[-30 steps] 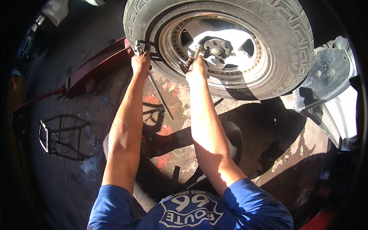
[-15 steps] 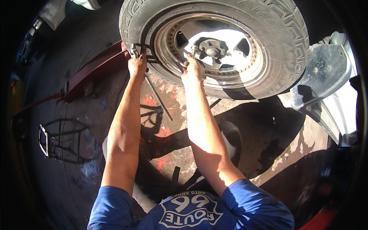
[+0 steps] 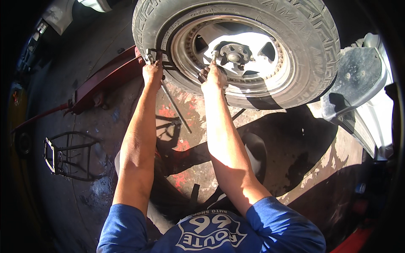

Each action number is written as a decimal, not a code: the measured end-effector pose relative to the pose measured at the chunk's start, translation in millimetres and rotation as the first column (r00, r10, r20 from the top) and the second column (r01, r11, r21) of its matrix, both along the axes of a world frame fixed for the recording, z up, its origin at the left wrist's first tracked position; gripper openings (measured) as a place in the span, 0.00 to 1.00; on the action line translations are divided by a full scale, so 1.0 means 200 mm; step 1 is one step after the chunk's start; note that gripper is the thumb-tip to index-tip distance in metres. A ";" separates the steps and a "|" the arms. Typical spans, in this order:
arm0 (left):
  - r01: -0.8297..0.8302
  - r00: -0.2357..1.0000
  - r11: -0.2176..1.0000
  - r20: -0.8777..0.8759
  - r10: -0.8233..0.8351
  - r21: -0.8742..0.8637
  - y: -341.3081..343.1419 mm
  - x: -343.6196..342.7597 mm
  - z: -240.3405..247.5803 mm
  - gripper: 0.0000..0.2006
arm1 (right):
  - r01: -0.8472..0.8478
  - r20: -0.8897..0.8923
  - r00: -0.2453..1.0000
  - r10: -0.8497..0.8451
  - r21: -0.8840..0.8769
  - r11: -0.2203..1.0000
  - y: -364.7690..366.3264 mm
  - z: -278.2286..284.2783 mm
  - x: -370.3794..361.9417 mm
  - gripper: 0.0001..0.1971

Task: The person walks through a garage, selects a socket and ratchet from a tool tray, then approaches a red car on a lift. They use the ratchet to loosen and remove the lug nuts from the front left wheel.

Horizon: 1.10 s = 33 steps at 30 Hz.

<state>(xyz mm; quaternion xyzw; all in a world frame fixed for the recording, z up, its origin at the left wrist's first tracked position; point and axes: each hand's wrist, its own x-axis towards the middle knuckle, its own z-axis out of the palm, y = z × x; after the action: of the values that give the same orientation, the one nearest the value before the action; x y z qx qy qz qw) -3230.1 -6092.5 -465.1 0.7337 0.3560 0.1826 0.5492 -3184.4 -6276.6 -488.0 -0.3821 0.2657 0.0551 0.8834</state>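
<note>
Nearest me, the long metal bar [image 3: 176,107] slants above the floor [image 3: 201,175] — stiff and, I'd judge, heavy, so best held close under its head, where my left grip [image 3: 152,74] is closed round it. My right grip [image 3: 212,79] clasps a slim socket tool [image 3: 215,55] (smooth, probably prone to rolling) beside the left edge of the hub [image 3: 235,55], inside the wheel [image 3: 310,63].

Lit by hard direct light, washed out nearly to white on the wheel [image 3: 247,44] and the pale panel [image 3: 375,114] at right, crossed by sharp shadows [image 3: 291,139] on the floor [image 3: 200,175]. Dim toward the left, black around the rim, bowed near the edges.
</note>
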 end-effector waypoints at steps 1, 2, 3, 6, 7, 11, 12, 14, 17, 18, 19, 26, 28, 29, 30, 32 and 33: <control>-0.001 1.000 1.000 -0.018 0.001 0.004 0.01 0.00 -0.01 0.33 | -0.015 -0.006 1.000 0.015 0.060 0.998 0.00 -0.01 0.01 0.12; -0.001 0.999 1.000 -0.035 0.002 0.010 0.02 0.00 -0.02 0.33 | -0.029 -0.010 0.999 0.030 0.122 0.992 0.00 -0.03 0.02 0.13; 0.011 0.999 1.000 -0.047 -0.010 0.027 0.03 0.01 -0.02 0.33 | -0.036 -0.013 0.999 0.040 0.189 0.981 0.00 -0.04 0.03 0.15; 0.067 0.997 0.982 -0.056 -0.058 0.175 0.04 0.02 -0.06 0.35 | -0.108 0.055 0.994 0.099 0.194 0.975 -0.02 -0.07 0.05 0.17; 0.062 0.998 0.971 -0.005 -0.063 0.232 0.04 0.03 -0.07 0.35 | -0.130 0.096 0.989 0.113 0.193 0.973 -0.02 -0.08 0.05 0.17; 0.198 0.977 0.852 -0.162 -0.135 0.484 0.00 0.05 -0.11 0.28 | -0.169 0.095 0.983 0.155 0.168 0.971 -0.04 -0.08 0.02 0.25; 0.178 0.980 0.818 -0.173 -0.097 0.547 -0.02 0.04 -0.11 0.28 | -0.143 0.034 0.990 0.139 0.203 0.969 -0.05 -0.08 0.02 0.25; 0.132 0.984 0.905 -0.167 -0.069 0.405 -0.05 0.03 -0.11 0.29 | -0.147 -0.016 0.988 0.152 0.184 0.972 -0.06 -0.08 0.01 0.27; 0.049 0.997 0.950 -0.071 -0.028 0.307 -0.10 -0.01 -0.11 0.29 | -0.190 -0.055 0.979 0.198 0.119 0.974 -0.13 -0.12 -0.03 0.29; 0.076 0.992 0.981 -0.115 -0.056 0.181 -0.13 -0.03 -0.10 0.29 | -0.224 -0.032 0.973 0.229 0.106 0.969 -0.16 -0.14 -0.06 0.30; 0.099 0.983 0.994 -0.163 -0.089 0.055 -0.17 -0.05 -0.10 0.28 | -0.253 0.009 0.967 0.254 -0.047 0.966 -0.19 -0.16 -0.12 0.30; 0.456 0.857 0.865 -0.158 -0.490 -0.209 -0.73 -0.28 0.00 0.31 | -0.509 0.159 0.613 0.774 -0.669 0.541 -0.34 -0.24 -0.70 0.29; 0.710 0.645 0.645 -0.104 -0.757 -0.283 -0.78 -0.30 0.07 0.34 | -0.448 0.171 0.721 0.672 -0.625 0.639 -0.41 -0.22 -0.77 0.19; 0.812 0.521 0.470 0.065 -0.851 -0.345 -0.77 -0.30 0.10 0.35 | -0.375 0.160 0.749 0.643 -0.697 0.611 -0.47 -0.21 -0.78 0.15; 0.862 0.463 0.413 0.126 -0.877 -0.294 -0.74 -0.28 0.13 0.35 | -0.238 0.267 0.737 0.621 -0.757 0.608 -0.52 -0.19 -0.77 0.11; 0.713 0.701 0.669 0.250 -0.668 -0.210 -0.65 -0.23 0.15 0.34 | -0.175 0.253 0.837 0.486 -0.717 0.675 -0.70 -0.15 -0.79 0.07; 0.579 0.809 0.775 0.299 -0.507 -0.253 -0.60 -0.20 0.13 0.34 | 0.012 0.422 0.832 0.360 -0.664 0.748 -0.80 -0.13 -0.79 0.06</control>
<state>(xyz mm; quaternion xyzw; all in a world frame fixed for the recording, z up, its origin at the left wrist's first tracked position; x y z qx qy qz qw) -3270.6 -6212.6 -438.8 0.6778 0.0922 0.0304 0.7289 -3342.7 -6436.7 -514.2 -0.6841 -0.0219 -0.0597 0.7266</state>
